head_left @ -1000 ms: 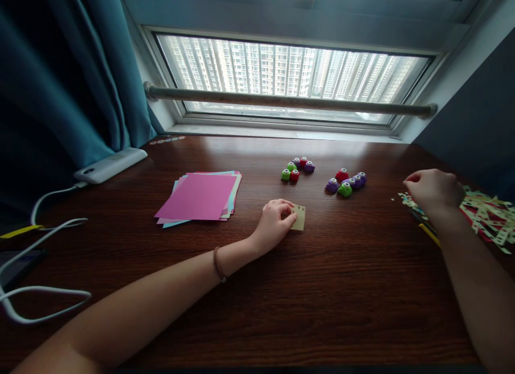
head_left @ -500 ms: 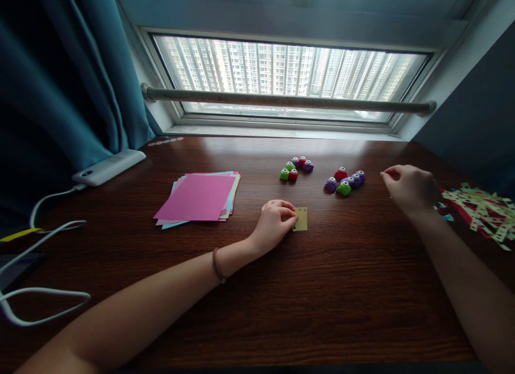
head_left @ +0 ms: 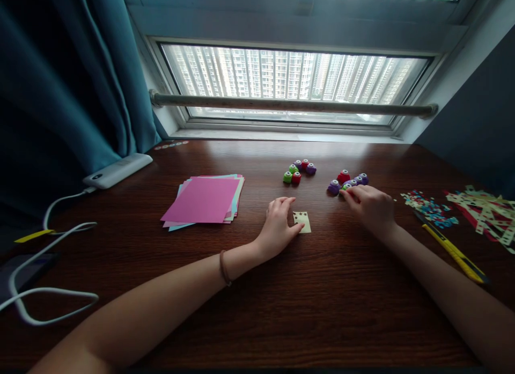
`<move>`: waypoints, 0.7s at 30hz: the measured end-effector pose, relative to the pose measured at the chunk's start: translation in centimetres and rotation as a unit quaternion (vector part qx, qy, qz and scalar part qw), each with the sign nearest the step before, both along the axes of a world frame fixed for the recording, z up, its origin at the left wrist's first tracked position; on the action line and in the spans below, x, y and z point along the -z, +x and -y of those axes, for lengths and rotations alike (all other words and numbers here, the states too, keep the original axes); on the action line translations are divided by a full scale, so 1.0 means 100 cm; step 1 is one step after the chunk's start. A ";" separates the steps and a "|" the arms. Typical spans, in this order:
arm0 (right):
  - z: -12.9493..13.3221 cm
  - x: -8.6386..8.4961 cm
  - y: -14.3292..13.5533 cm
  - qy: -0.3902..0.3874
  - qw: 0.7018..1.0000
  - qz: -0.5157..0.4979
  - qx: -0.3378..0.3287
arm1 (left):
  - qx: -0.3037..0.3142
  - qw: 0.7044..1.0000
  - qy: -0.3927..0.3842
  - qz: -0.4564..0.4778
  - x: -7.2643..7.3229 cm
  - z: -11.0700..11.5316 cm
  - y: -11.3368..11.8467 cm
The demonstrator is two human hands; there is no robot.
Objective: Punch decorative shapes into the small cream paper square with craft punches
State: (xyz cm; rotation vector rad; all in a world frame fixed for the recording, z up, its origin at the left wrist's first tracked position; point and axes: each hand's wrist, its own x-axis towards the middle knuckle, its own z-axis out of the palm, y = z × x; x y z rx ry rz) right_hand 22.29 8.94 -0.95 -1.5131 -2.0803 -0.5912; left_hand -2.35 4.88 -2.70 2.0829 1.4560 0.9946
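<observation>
A small pale yellow paper piece (head_left: 302,222) lies on the desk, with star-shaped holes along its far edge. My left hand (head_left: 277,226) rests beside it, thumb and fingers apart, the thumb tip at the paper's left edge. To the right, my right hand (head_left: 372,207) has its thumb and fingertips closed on a small green craft paper punch (head_left: 345,187), mostly hidden by the fingers. Around that punch stand a red punch (head_left: 343,176), a purple punch (head_left: 333,187) and several more purple ones. Farther left is another cluster of green, red and purple punches (head_left: 296,178).
A stack of coloured paper (head_left: 201,199) lies on the left. At right are punched confetti (head_left: 432,209), a yellow utility knife (head_left: 454,253) and a heap of paper strips (head_left: 488,213). A white power bank (head_left: 118,170) with a cable sits by the curtain.
My right hand has moved left from near the confetti to the green punch and closed on it. My left hand has loosened its pinch on the yellow paper and spread its fingers.
</observation>
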 end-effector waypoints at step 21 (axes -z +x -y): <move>0.201 -0.011 -0.097 -0.124 0.880 -0.181 -0.422 | -0.082 0.975 -0.202 0.034 -0.010 0.156 0.024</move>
